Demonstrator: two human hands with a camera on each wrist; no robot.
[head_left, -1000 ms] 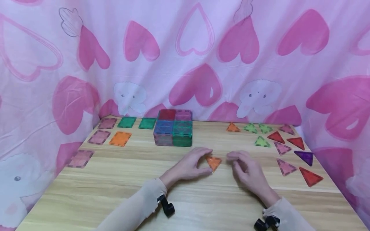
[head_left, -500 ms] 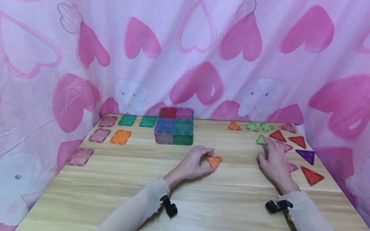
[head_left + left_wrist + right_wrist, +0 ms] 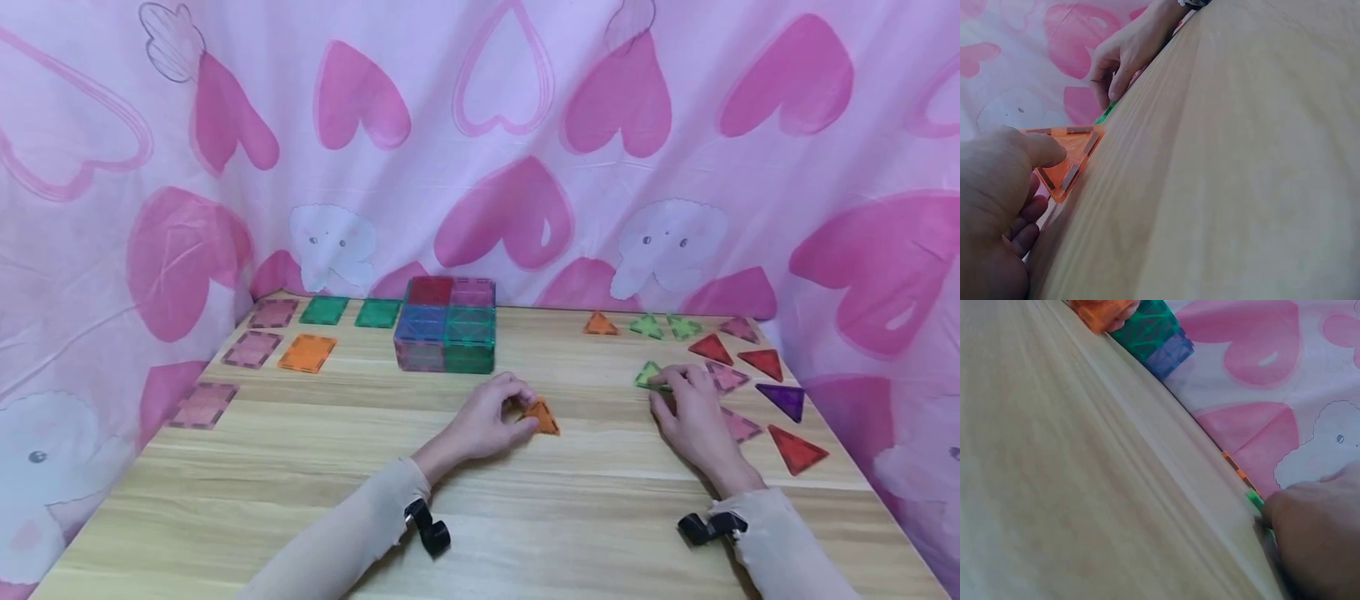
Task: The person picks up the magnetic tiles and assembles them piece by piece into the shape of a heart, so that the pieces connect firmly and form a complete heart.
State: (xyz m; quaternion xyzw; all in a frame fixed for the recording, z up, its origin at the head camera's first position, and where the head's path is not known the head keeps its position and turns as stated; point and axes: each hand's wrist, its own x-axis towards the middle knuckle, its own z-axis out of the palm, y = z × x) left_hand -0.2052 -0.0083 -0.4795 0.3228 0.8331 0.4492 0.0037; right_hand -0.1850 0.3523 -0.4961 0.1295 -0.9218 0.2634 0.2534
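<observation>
My left hand [image 3: 483, 421] pinches an orange triangular magnetic tile [image 3: 544, 418] between thumb and fingers. The left wrist view shows this orange tile [image 3: 1074, 150] tipped up from the table, with the thumb lying across its face. Farther right, my right hand [image 3: 697, 425] grips the edge of a light green triangular magnetic tile [image 3: 646, 373] at the table surface. In the right wrist view the hand [image 3: 1319, 534] hides most of that green tile [image 3: 1254, 498].
A box of coloured magnetic tiles [image 3: 446, 329] stands at the back centre. Square tiles, including an orange one [image 3: 307, 353], lie to the left. Several triangular tiles lie on the right, among them a red one [image 3: 797, 450] and a purple one [image 3: 782, 402]. A pink curtain [image 3: 517, 100] encloses the table.
My right hand has gone right to the green triangle and drawn it slightly left. The left hand has tipped up the orange triangle, which lay flat before.
</observation>
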